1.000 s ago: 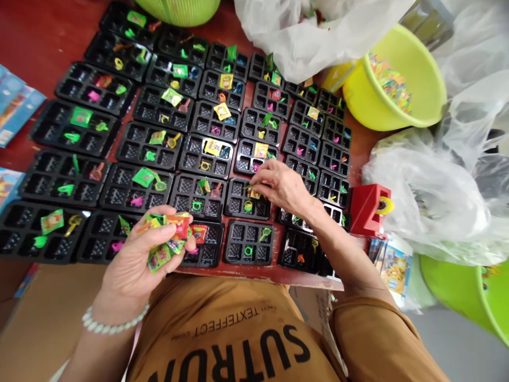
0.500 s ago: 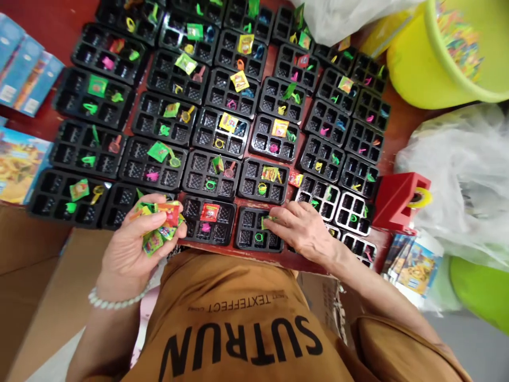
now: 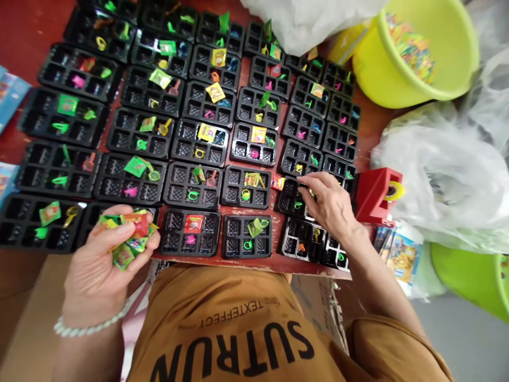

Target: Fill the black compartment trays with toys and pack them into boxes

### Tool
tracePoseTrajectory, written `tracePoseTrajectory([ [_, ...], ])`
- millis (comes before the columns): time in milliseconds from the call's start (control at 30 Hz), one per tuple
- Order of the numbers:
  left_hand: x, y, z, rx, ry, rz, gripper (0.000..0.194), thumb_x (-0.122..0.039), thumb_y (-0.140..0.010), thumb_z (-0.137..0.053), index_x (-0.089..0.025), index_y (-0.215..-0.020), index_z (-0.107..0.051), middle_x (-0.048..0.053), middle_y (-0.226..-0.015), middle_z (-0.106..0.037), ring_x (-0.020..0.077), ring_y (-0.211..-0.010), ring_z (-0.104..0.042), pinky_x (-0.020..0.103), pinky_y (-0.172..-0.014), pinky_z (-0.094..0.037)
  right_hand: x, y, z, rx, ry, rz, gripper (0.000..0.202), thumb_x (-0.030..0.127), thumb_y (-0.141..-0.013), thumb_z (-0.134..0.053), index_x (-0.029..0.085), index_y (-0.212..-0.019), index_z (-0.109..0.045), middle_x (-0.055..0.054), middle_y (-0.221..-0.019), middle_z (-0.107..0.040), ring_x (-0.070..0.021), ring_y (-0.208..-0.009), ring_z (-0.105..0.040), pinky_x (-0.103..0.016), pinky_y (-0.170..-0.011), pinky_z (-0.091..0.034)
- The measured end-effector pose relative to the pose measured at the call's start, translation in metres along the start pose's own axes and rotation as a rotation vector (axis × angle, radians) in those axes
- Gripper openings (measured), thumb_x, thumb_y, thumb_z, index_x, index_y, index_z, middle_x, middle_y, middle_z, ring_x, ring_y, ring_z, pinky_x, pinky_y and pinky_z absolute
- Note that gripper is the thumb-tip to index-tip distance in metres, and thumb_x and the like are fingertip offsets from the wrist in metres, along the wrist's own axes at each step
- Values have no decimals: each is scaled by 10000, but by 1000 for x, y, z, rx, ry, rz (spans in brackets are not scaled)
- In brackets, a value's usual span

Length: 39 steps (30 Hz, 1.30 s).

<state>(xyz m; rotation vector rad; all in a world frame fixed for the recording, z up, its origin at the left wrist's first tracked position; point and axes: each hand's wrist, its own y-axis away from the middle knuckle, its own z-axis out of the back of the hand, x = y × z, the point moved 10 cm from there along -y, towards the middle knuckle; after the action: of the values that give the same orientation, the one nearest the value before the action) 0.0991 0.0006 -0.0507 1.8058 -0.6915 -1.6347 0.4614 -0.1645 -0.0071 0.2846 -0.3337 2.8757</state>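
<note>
My left hand (image 3: 97,260) is closed around a bunch of small, colourful foil packets (image 3: 133,239), mostly green with a red one on top. It hovers over the front edge of a black compartment tray, which it partly hides. My right hand (image 3: 330,207) is over another black tray (image 3: 287,199) at the right, its fingers bent and apart with nothing visible between them. Just left of its fingertips a red and yellow packet (image 3: 277,182) lies at that tray's edge. A green packet (image 3: 257,227) rests in the front middle tray (image 3: 230,248) beside a green ring.
Rows of black trays with small plastic toys and packets cover the red table (image 3: 18,50). A red tape dispenser (image 3: 371,196) stands at the right. Behind it are clear plastic bags (image 3: 441,170) and a yellow bucket (image 3: 457,48) of packets. Blue printed boxes (image 3: 10,98) are at the left.
My right hand has left the front middle tray, where a green packet now shows, and moved right and away from me to the tray beside the red packet. My left hand still holds its bunch.
</note>
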Motion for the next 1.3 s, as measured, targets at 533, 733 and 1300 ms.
tracePoseTrajectory([
  [533,25,14,-37,10,-62,148,359,-4,-439,-704,-219,-727,-706,7,-678,-770,181,-473,-696,277,-488,-626,36,-38,-45,440,185,-104,302,247,-1013,-528,156,-1249,-693,-158,-1200,-697,-317,-1061,-504,-408,-797,-365],
  [733,23,16,-33,-69,-71,148,383,-9,-425,-700,-237,-732,-717,-4,-695,-783,177,-542,-731,266,-532,-636,37,-48,-51,518,217,-171,310,141,-1033,-410,145,-1179,-683,-162,-1144,-664,-296,-1062,-488,-394,-807,-321],
  [1300,19,21,-47,4,-127,128,385,-15,-426,-774,-288,-696,-736,-58,-704,-786,189,-600,-756,234,-599,-657,4,-54,-38,352,-99,-296,117,234,-985,-595,176,-1034,-685,-75,-980,-730,-196,-855,-631,-301,-721,-417],
])
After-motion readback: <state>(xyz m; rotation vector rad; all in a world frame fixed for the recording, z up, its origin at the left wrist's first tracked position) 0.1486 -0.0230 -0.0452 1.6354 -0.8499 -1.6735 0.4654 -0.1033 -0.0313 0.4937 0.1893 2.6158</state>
